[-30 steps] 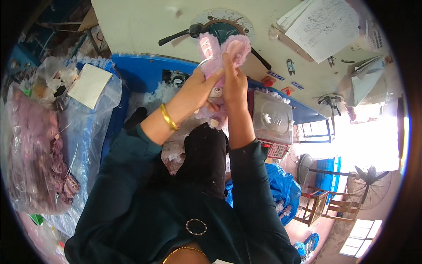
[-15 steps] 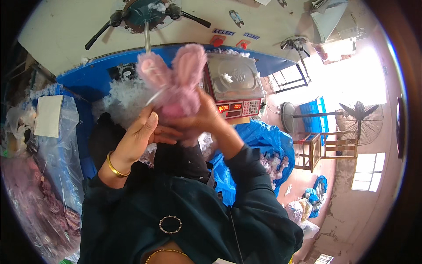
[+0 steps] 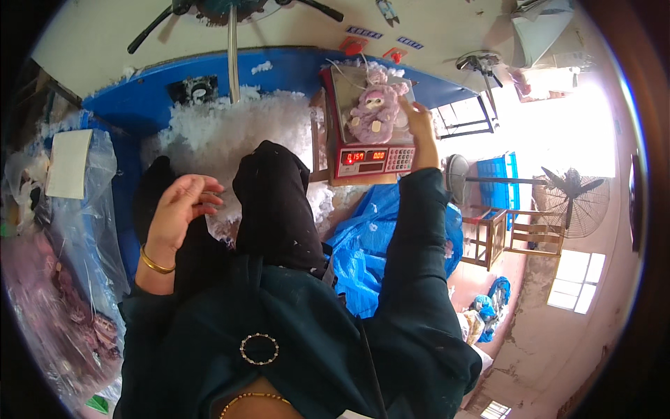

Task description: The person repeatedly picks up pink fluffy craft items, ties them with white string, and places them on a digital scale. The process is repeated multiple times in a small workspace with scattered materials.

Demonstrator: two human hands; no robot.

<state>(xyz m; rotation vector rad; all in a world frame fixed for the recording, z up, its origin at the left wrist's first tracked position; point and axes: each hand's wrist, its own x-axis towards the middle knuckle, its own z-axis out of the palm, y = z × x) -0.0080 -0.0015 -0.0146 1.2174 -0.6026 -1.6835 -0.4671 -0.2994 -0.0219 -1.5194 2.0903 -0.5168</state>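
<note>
At far left, clear plastic blurs the pink pieces in a bag, cut off by the rim. The person's left hand is empty, fingers loosely curled and apart. A knee hides part of the white stuffing; the metal post above runs up out of view. The pink toy lies on the scale, its ears indistinct. Beside it, the right hand is loosely spread; contact is unclear.
</note>
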